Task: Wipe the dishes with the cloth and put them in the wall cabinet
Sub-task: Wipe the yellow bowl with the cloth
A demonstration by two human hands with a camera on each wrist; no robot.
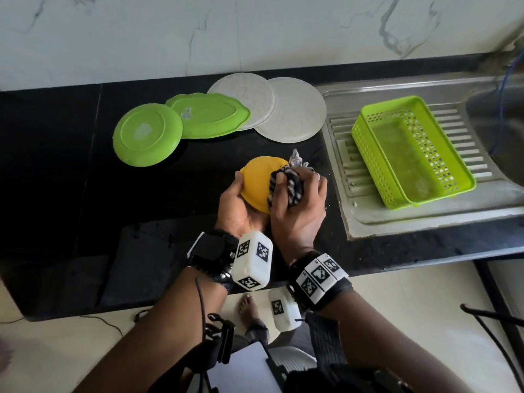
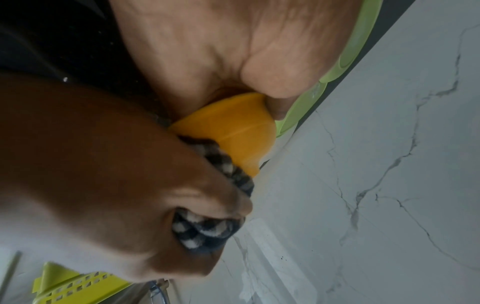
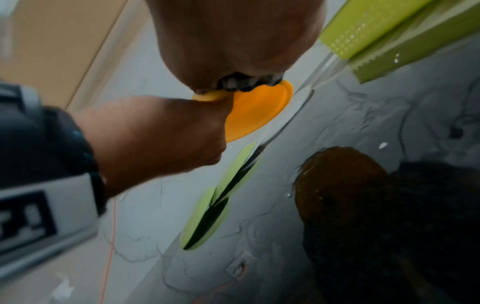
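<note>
My left hand [image 1: 236,199] grips an orange bowl [image 1: 259,180] above the black counter, thumb on its far rim, palm under it. My right hand [image 1: 300,199] clutches a bunched black-and-white checked cloth [image 1: 289,182] and presses it against the bowl's right side. In the left wrist view the orange bowl [image 2: 233,131] sits between my palm and the cloth [image 2: 202,232]. The right wrist view shows the bowl [image 3: 257,111] with the cloth [image 3: 249,83] at its edge. Two green plates [image 1: 147,134] [image 1: 209,114] and two white plates [image 1: 246,100] [image 1: 295,109] lie face down at the counter's back.
A green perforated basket [image 1: 411,151] stands on the steel sink drainboard [image 1: 368,211] to the right. The sink bowl [image 1: 499,114] is at far right. A marble wall [image 1: 198,32] rises behind the counter. The counter's front edge runs just below my wrists.
</note>
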